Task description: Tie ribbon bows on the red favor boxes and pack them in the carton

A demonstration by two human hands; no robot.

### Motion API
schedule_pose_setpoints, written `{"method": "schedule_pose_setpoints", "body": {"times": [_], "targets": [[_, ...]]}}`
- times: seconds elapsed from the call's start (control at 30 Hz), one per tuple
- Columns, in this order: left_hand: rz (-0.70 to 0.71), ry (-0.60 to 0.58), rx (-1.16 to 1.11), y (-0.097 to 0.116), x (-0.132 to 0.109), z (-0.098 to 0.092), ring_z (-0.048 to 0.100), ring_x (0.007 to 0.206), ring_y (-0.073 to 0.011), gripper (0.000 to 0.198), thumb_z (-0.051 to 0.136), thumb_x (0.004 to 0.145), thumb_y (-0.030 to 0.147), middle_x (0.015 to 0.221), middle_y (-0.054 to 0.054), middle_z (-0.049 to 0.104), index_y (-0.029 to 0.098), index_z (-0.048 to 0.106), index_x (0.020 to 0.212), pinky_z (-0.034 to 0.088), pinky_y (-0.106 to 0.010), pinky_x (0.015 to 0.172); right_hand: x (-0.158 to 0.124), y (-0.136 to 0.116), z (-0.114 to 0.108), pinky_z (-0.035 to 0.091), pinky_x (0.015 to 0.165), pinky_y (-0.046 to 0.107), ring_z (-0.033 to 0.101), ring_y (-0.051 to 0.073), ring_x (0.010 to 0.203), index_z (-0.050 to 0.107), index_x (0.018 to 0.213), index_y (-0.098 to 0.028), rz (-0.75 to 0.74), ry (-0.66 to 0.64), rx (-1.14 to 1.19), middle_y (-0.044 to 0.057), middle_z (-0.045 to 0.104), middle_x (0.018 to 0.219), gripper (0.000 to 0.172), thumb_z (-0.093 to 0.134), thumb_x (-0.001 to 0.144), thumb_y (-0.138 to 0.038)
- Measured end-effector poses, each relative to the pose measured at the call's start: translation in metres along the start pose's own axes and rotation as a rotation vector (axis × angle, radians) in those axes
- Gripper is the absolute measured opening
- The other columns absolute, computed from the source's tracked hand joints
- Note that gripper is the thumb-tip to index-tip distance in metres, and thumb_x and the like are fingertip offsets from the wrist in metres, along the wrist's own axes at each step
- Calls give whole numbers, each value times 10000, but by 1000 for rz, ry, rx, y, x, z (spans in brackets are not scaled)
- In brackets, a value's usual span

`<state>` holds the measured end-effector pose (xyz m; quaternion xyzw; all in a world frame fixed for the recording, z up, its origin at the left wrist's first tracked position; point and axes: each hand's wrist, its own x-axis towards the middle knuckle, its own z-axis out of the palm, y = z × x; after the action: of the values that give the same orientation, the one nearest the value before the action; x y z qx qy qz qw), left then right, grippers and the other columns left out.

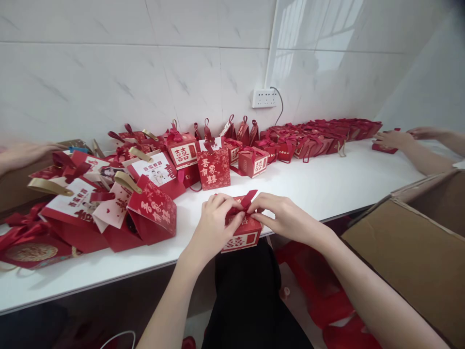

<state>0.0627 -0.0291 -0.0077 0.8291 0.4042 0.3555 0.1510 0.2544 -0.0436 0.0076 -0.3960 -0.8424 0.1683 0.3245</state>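
A small red gift box (241,240) with a cream double-happiness label sits at the table's front edge, before my lap. My left hand (218,220) is over its left side, thumb and fingers pinched on the dark red ribbon (248,199) on top. From the right, my right hand (283,213) pinches the same ribbon with thumb and forefinger. One ribbon end sticks up between the hands. The knot itself is partly hidden by my fingers. Just behind stands another red box (214,169) with gold characters.
Several red gift boxes with ribbons and gold handles crowd the white table (308,189) at left and along the wall. A cardboard carton (407,261) stands at right. Other people's hands (397,139) hold a red box at far right; another person's arm (25,157) reaches in at left.
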Motion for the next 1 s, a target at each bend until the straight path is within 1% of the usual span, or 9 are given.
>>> {"method": "schedule_pose_setpoints", "body": {"times": [0.1,0.2,0.33,0.47,0.57,0.73,0.87,0.93,1.0], "targets": [[-6,-9,8,1,-2,0,510,955,-195,72,527,838,184,935,-20,569,215,582,871,366,-368,865,1,-4,5,465,716,286,591,157,778,602,887,-196,102,92,62,39,644,879,107,510,854,-237],[-16,-25,40,3,-3,0,501,962,-199,68,524,843,182,934,-21,564,216,579,864,355,-381,877,0,-8,10,433,635,286,568,156,680,575,840,-190,336,169,40,36,640,795,221,490,866,-393],[-29,-36,67,4,-1,0,493,957,-201,66,534,842,195,946,-28,566,204,580,889,364,-385,868,0,-9,15,357,540,281,503,154,560,528,643,-195,534,114,-75,22,593,622,314,523,820,-455],[-4,-46,84,3,0,-1,496,958,-206,89,531,844,204,957,-33,568,214,601,899,365,-403,874,0,-9,16,362,566,283,514,154,577,579,651,-189,490,133,-6,34,628,662,189,547,792,-311],[1,-50,92,4,0,-1,502,957,-208,98,521,850,202,964,-38,571,213,598,909,369,-408,871,1,-9,17,368,586,286,513,151,594,600,673,-183,442,139,36,34,634,679,172,522,799,-270],[-8,-45,73,2,0,-1,505,987,-213,162,539,841,210,1000,-41,572,222,591,994,378,-408,882,6,-2,16,360,524,246,478,117,556,573,710,-185,391,128,374,-8,571,651,232,532,811,-390],[-16,-83,35,0,2,-3,504,984,-209,147,538,844,230,990,-39,570,226,604,975,381,-401,887,8,4,18,235,404,197,298,61,419,514,696,-185,426,57,694,-82,374,500,352,594,743,-524],[-26,-89,9,-1,3,-4,507,977,-202,107,530,849,230,981,-34,569,223,605,925,382,-395,888,8,5,20,225,400,190,285,53,417,504,693,-182,411,56,742,-87,369,495,359,600,740,-525],[-31,-73,-10,-1,3,-4,512,967,-197,74,532,846,220,965,-28,572,218,596,881,383,-389,889,9,4,21,264,415,192,336,60,442,521,682,-174,397,89,703,-66,428,524,331,595,752,-489]]}}
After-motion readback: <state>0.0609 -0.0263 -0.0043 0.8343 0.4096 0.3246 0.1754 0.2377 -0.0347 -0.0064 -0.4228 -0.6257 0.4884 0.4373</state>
